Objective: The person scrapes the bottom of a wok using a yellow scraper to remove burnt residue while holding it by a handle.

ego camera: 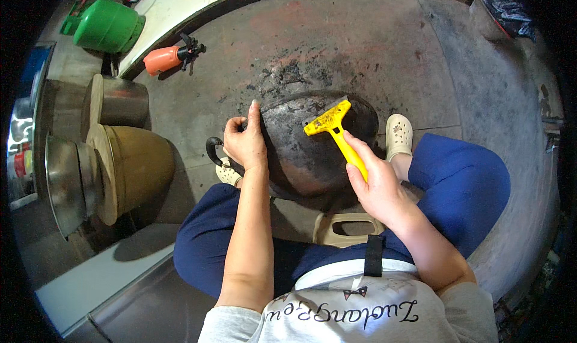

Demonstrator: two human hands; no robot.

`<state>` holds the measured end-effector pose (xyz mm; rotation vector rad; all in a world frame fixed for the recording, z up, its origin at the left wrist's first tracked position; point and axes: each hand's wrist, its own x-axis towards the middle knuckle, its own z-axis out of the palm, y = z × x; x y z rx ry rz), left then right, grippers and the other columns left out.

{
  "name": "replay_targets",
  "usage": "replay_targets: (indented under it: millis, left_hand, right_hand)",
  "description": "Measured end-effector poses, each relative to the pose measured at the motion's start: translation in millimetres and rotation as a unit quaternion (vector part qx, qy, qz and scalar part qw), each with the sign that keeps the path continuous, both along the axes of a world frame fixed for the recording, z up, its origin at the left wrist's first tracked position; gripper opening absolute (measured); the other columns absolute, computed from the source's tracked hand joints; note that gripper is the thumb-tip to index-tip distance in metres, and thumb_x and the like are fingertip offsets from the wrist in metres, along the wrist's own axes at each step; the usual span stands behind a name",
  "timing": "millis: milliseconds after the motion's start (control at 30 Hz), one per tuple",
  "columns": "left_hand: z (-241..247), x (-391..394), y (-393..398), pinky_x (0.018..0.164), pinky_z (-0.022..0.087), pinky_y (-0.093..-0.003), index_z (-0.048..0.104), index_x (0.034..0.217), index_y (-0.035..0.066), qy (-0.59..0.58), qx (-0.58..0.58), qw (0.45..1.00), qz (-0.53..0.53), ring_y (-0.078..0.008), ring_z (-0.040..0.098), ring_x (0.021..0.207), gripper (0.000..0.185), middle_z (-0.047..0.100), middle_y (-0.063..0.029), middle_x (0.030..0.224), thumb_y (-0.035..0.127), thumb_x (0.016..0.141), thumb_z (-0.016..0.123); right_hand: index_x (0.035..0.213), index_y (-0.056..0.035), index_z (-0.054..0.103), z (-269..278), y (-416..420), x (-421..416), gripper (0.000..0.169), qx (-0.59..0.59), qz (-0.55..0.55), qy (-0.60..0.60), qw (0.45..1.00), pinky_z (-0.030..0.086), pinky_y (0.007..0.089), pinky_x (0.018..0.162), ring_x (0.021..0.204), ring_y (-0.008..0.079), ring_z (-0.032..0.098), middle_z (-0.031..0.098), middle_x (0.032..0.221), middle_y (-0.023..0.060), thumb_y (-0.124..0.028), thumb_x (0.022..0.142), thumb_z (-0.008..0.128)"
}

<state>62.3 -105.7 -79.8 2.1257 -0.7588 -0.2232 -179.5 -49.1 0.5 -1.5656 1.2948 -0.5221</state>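
A blackened metal wok [306, 158] sits on the floor between my feet, its sooty rounded surface in view. My left hand [247, 142] grips the wok at its left edge, thumb pointing away from me and fingers curled. A curved black handle [214, 150] sticks out just left of that hand. In my right hand [378, 183] is the yellow handle of a wide-bladed scraper [345, 147]. Dark grime marks the scraper's head, which is over the wok's upper right part; whether the blade touches the metal I cannot tell. My right hand covers the handle's lower end.
Black flakes [288, 75] litter the floor beyond the wok. An orange spray bottle [162, 60] lies before a pale ledge, near a green gas cylinder [108, 25]. Lidded pots [139, 172] stand left. A beige plastic stool [324, 230] is beneath me; a bin [491, 16] stands far right.
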Motion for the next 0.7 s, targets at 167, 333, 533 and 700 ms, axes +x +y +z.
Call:
replay_targets:
  millis: [167, 333, 533, 700]
  left_hand:
    - [-12, 6, -2, 0.060, 0.044, -0.0323, 0.059, 0.067, 0.000, -0.002, -0.012, 1.000, 0.004, -0.0199, 0.053, 0.058, 0.050, 0.059, -0.0084, 0.061, 0.048, 0.068, 0.075]
    - [-15, 1, 3, 0.058, 0.043, -0.0311, 0.059, 0.067, 0.001, 0.041, -0.021, 0.998, 0.031, -0.0178, 0.050, 0.054, 0.049, 0.057, -0.0067, 0.059, 0.047, 0.068, 0.075]
    - [-14, -10, 3, 0.062, 0.044, -0.0341, 0.060, 0.065, 0.003, 0.009, -0.005, 1.000, 0.023, -0.0212, 0.053, 0.059, 0.046, 0.059, -0.0076, 0.063, 0.046, 0.067, 0.075]
    - [-20, -9, 5, 0.060, 0.043, -0.0342, 0.059, 0.065, 0.001, 0.005, -0.046, 0.999, 0.016, -0.0207, 0.051, 0.057, 0.048, 0.059, -0.0093, 0.066, 0.046, 0.067, 0.075]
  right_hand:
    - [0.135, -0.0100, 0.031, -5, 26, -4, 0.056, -0.017, 0.053, 0.021, 0.998, 0.047, 0.0485, 0.058, 0.065, 0.0429, 0.059, 0.058, 0.069, 0.0267, -0.004, 0.084, 0.052]
    - [0.133, -0.0050, 0.035, -15, 2, 9, 0.050, -0.057, 0.034, -0.019, 0.998, 0.047, 0.0469, 0.058, 0.067, 0.0416, 0.060, 0.059, 0.072, 0.0268, -0.005, 0.085, 0.052]
    - [0.134, -0.0084, 0.034, -5, -8, 13, 0.051, -0.035, 0.018, 0.008, 0.999, 0.049, 0.0450, 0.063, 0.076, 0.0414, 0.061, 0.059, 0.081, 0.0298, -0.005, 0.086, 0.051]
    - [0.132, -0.0072, 0.038, -16, -11, 1, 0.047, -0.118, -0.019, -0.037, 0.992, 0.050, 0.0425, 0.065, 0.078, 0.0407, 0.061, 0.061, 0.086, 0.0278, -0.006, 0.087, 0.050]
